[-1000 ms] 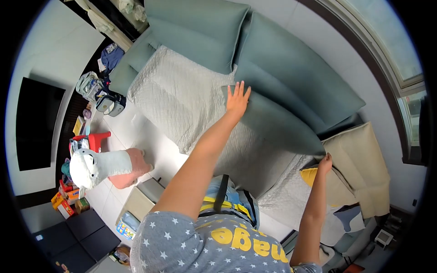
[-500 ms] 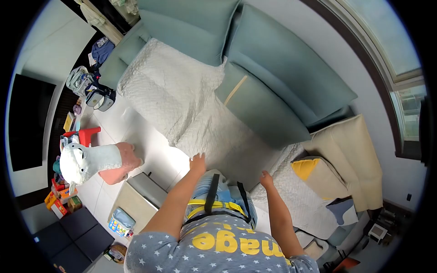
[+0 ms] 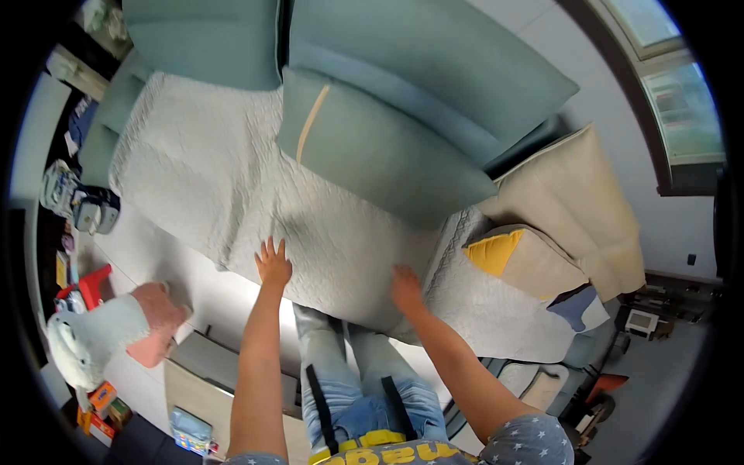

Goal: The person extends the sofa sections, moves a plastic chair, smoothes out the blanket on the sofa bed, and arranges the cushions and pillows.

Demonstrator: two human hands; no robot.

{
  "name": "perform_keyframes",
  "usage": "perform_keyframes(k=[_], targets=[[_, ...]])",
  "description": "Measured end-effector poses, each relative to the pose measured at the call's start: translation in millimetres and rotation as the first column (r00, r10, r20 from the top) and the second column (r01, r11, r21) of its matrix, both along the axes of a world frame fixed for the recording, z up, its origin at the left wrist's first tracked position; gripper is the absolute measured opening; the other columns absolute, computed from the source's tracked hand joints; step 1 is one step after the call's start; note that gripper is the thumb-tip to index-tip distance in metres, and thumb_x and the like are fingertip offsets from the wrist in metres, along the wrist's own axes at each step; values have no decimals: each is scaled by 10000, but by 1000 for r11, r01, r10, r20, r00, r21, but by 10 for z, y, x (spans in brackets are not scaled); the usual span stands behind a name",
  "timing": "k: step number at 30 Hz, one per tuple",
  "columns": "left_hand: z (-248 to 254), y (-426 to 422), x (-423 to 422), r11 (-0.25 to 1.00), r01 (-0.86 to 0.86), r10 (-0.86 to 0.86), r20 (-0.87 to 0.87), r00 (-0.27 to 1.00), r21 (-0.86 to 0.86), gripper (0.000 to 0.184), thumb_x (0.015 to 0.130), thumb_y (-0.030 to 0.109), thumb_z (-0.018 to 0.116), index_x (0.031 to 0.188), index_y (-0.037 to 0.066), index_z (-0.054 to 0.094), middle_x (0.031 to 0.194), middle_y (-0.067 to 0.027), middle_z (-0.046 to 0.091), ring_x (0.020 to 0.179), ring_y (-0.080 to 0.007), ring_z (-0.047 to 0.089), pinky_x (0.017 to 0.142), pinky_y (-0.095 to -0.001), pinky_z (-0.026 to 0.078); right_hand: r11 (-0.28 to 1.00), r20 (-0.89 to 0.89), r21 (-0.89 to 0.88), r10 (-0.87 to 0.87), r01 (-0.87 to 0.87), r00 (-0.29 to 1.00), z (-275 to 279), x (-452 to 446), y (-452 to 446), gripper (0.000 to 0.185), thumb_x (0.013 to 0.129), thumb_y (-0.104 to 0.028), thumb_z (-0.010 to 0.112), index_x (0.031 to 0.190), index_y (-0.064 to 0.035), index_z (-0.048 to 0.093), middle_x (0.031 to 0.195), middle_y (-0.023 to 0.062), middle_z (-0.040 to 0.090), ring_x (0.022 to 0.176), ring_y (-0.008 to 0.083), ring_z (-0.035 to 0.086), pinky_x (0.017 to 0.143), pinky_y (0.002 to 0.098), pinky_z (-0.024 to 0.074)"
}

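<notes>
Fingers spread, my left hand (image 3: 273, 262) is over the front part of the light grey quilted cover (image 3: 186, 167) on the sofa and holds nothing. My right hand (image 3: 406, 290) is further right, over the same cover; its fingers are smeared by motion. Beyond both hands a green cushion (image 3: 380, 151) with a beige strip leans against the green sofa back (image 3: 418, 66). To the right of my right hand lies a yellow and beige pillow (image 3: 527, 260), with a blue and white one (image 3: 580, 308) beside it.
A beige backrest cushion (image 3: 577, 205) stands at the right. On the left floor are a white and pink plush animal (image 3: 155, 322) and a red stool (image 3: 94, 287). A low table (image 3: 190, 391) carrying a blue pack (image 3: 191, 426) is at the lower left.
My hands have let go of the green cushion, which now leans with its beige strip showing. Both hands drew back towards my body, then reached out over the cover. The view has shifted.
</notes>
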State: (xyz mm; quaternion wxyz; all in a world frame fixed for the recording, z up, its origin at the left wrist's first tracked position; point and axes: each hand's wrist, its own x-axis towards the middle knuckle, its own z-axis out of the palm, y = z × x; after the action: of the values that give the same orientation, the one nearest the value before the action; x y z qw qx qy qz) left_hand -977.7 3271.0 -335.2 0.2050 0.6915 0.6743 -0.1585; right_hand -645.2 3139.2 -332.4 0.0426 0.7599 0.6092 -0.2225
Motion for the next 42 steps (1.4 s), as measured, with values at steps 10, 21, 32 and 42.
perform_keyframes(k=[10,21,32,42], targets=[[-1161,-1912,2046,686,607,-395,496,773,-400,450,826,391,527,1265,298,499,1405,-69,360,1313,-294,270,1034,-525,223,853,133,222,453,-472,881,-800,-489,543,439,831,-130,501,1265,-72,462,1297,149,444,1196,339,417,974,526,329],[-800,-1522,544,972,-209,224,674,703,-106,389,711,-22,486,1073,68,596,1124,-149,577,1039,-336,525,913,-393,412,504,70,-860,-41,81,997,-1293,1196,-1040,685,823,-332,536,1388,-58,264,1407,177,319,1270,334,353,1020,393,345],[-416,53,-1342,990,-107,101,-74,992,-91,650,766,110,539,1373,147,309,1445,-81,245,1330,-246,239,1065,-446,244,973,-134,-229,-50,18,990,-868,-468,-303,431,753,-120,564,1168,-26,498,1194,178,511,1062,346,506,892,426,432],[-1323,1613,-2481,937,332,-311,-176,934,107,606,822,213,517,1387,185,299,1479,-56,197,1360,-232,190,1043,-556,218,895,-129,244,412,-374,902,-838,-3271,2283,487,775,-128,579,1239,-40,461,1331,152,399,1232,322,374,993,479,326]])
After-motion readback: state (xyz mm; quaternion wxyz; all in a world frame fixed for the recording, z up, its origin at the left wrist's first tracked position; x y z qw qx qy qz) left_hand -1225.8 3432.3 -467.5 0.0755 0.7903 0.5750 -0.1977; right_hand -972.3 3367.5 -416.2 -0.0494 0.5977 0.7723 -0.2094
